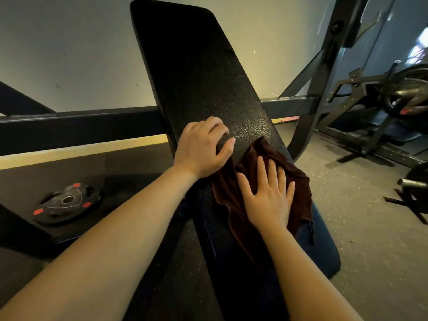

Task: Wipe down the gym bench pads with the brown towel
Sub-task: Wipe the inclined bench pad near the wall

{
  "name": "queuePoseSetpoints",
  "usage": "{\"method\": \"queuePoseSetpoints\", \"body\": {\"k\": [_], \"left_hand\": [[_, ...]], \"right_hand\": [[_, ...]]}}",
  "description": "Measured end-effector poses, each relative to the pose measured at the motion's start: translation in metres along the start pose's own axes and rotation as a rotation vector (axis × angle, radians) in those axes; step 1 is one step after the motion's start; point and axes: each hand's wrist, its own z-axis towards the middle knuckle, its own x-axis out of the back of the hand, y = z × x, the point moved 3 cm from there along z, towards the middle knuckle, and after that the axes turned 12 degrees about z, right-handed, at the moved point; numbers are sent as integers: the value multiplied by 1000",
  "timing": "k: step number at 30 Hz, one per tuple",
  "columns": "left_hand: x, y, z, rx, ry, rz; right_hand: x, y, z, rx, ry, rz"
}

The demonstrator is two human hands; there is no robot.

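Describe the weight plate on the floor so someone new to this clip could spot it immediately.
Start at the long black bench pad running up the middle. Look left and down to the dark floor beside it: the weight plate lies flat there. Unlike the gear on the right, it has red marks around its face.

the bench pad (199, 72) has a black cover that looks like vinyl or artificial leather, with a fine pebbled grain and a soft shine where the light falls near its lower end. the brown towel (266, 158) is soft cloth, matt and a little fluffy, lying in folds. the frame bars (76, 126) look like metal painted dark, smooth with a dull gloss. the weight plate (67, 202) seems rubber or coated metal, matt black with red patches and a bright metal ring at its hole. the floor (361, 228) is rough, speckled and matt. the wall (76, 54) is painted and smooth.
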Motion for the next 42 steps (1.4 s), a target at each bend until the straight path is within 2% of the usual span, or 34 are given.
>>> {"method": "queuePoseSetpoints", "body": {"k": [3,6,11,14,17,21,24,28,33,37,42], "left_hand": [[6,3,-8,-1,-68,-1],[22,11,-30,-11,-58,-54],[48,10,-56,38,-6,-144],[51,18,-62,81,-36,-200],[42,36,-63,68,-50,-236],[21,55,-69,-133,-95,-171],[15,57,-79,-268,-75,-135],[11,55,-79,-228,-37,-120],[0,55,-81,-293,-95,27],[-2,55,-79,-250,-101,66],[-7,56,-78,-261,-144,111]], "right_hand": [[0,21,-48,-30,-20,-14],[-5,38,-99,-26,-31,-64],[-28,13,-138,-2,-90,-126],[-29,-1,-125,57,-110,-108],[-21,-2,-96,139,-43,-64],[-10,13,-56,176,-16,-62],[2,27,-22,140,11,-57],[12,44,10,82,61,-36],[20,62,29,62,123,13],[20,69,20,41,187,27],[9,73,-40,-185,205,78]]}}
